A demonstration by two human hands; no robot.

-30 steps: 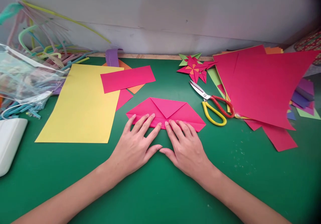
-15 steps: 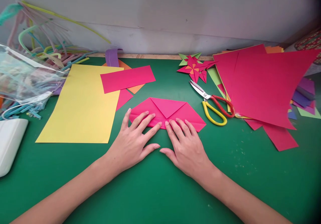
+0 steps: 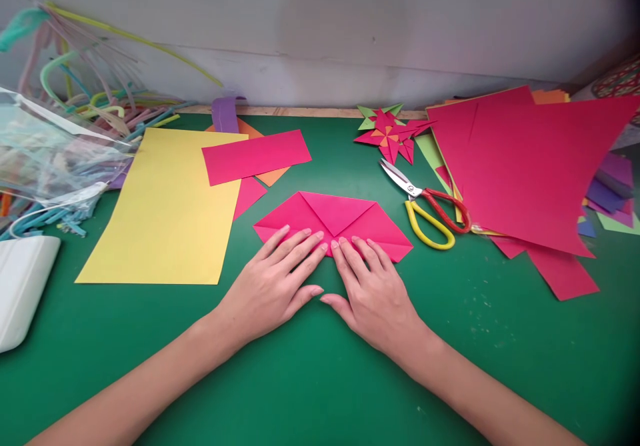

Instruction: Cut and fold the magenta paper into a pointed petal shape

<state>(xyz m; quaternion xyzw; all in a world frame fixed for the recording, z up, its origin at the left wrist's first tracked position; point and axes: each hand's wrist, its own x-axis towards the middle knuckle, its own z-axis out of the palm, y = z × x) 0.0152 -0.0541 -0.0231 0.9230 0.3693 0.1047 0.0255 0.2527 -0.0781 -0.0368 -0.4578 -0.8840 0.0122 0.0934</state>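
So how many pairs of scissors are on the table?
1: the scissors lie on the green mat, right of the folded pink paper. Others may be hidden under the pink sheets.

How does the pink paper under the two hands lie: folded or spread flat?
Folded. The pink paper shows two corner flaps meeting at a centre crease, pressed down by left hand and right hand.

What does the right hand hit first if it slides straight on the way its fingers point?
The right hand already rests on the folded pink paper; its fingers point up-left across it. Beyond lies bare green mat, probably then the wall.
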